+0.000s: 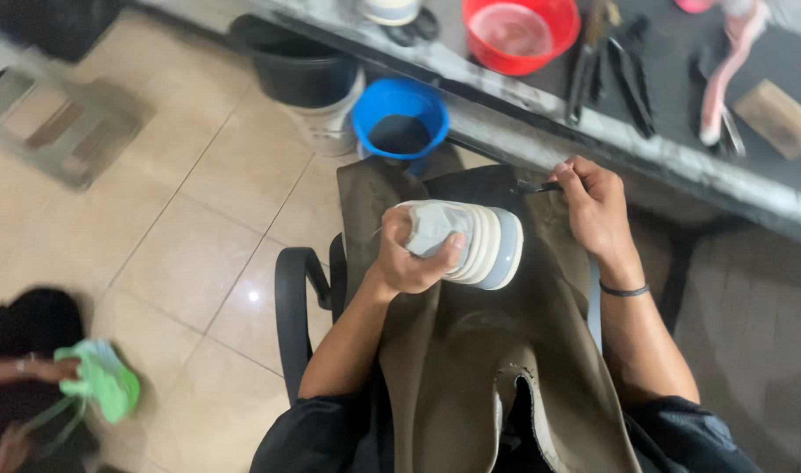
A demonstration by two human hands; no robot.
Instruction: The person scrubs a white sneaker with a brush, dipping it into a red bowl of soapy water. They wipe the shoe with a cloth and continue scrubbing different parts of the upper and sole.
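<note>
The left hand (409,254) wraps its fingers tightly round a pale shoe (471,243) held over the apron-covered lap, while the right hand (593,206) pinches a thin dark tool (534,187) (its tip hidden), which might slip and jab the gripping fingers.

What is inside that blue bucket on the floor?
The blue bucket holds something dark, likely water or grime; the picture cannot settle which. Its base is hidden behind the brown apron, and the white bucket stands beside it.
</note>
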